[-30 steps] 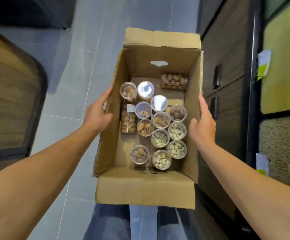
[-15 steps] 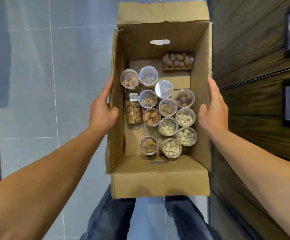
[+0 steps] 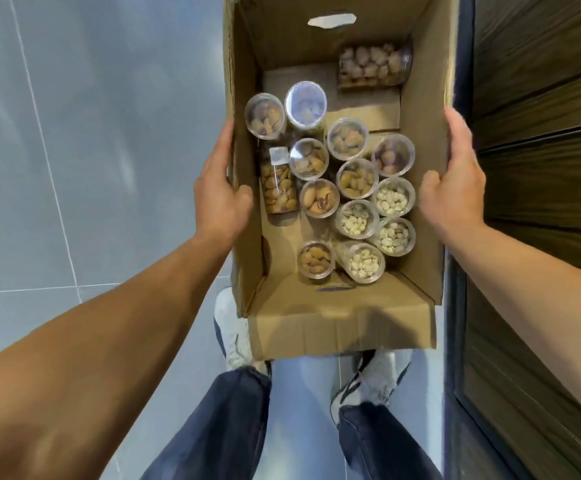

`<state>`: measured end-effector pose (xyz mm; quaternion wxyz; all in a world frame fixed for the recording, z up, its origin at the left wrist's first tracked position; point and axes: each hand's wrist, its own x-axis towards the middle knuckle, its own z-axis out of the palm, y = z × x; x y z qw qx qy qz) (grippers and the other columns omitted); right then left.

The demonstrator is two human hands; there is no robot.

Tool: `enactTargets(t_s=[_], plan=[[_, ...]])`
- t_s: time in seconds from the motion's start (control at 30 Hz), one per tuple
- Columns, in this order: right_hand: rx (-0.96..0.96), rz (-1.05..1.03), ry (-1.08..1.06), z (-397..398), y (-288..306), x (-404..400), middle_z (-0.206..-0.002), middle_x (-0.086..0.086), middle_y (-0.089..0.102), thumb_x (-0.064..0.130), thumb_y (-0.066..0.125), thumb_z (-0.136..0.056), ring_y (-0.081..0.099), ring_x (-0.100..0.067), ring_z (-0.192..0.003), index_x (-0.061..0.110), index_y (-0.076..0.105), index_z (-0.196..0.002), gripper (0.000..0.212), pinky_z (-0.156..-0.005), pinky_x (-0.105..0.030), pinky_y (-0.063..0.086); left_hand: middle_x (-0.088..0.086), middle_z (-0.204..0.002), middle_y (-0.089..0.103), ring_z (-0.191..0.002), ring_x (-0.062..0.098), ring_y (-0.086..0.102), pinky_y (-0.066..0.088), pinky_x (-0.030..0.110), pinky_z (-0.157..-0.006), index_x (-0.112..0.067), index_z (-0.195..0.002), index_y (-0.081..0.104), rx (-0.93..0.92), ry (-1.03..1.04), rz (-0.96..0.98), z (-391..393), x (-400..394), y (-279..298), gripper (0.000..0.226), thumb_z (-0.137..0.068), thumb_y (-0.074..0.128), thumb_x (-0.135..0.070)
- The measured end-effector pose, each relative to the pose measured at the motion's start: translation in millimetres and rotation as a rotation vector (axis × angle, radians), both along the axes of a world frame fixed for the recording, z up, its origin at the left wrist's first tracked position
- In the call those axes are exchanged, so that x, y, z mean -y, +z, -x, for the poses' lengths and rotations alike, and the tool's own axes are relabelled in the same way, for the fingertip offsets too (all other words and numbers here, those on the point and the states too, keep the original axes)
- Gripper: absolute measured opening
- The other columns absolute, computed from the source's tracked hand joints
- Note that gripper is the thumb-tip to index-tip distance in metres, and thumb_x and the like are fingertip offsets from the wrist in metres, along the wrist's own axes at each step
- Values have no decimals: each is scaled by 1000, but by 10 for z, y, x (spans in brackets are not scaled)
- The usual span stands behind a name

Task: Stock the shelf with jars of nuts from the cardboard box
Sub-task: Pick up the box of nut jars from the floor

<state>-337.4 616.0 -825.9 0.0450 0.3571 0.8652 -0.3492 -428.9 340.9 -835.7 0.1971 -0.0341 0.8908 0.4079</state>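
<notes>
An open cardboard box (image 3: 337, 323) is held in the air in front of me, above my feet. My left hand (image 3: 218, 194) grips its left wall, thumb hooked over the rim into the box. My right hand (image 3: 455, 181) grips the right wall the same way. Inside stand several clear jars of nuts (image 3: 356, 180), lids up, some with brown nuts and some with pale pistachios (image 3: 393, 199). One jar (image 3: 278, 183) lies on its side by the left wall, another lying jar (image 3: 374, 65) at the far end.
Grey tiled floor (image 3: 74, 150) spreads to the left. Dark wood cabinet fronts (image 3: 542, 168) run close along the right side of the box. My legs and white sneakers (image 3: 372, 379) are directly below the box.
The view has tilted further down and the box has come closer and higher in the frame. Both hands keep the same hold on its side walls. The jars have barely shifted.
</notes>
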Motion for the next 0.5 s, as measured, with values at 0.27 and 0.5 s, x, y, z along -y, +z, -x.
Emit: enactTargets(t_s=[0.27,0.5], plan=[[199,-38,59,17,114,67,-161,-2,15,1,62,-81,30,-26,-142,36,10,-153,95,-107,-34,34,-5,-156,31,-143,18,30,39,42,-111,-37,-151,26,63,6,130,-41,-47,108,83,-84,59,-1],[157,-114,323,-272,543,303,-143,-3,40,8,61,-82,41,-22,-129,15,45,-140,60,-105,-32,34,-3,-138,53,-132,18,42,27,50,-113,-25,-133,52,-59,-173,255,-395,-305,675,59,-76,60,-19]])
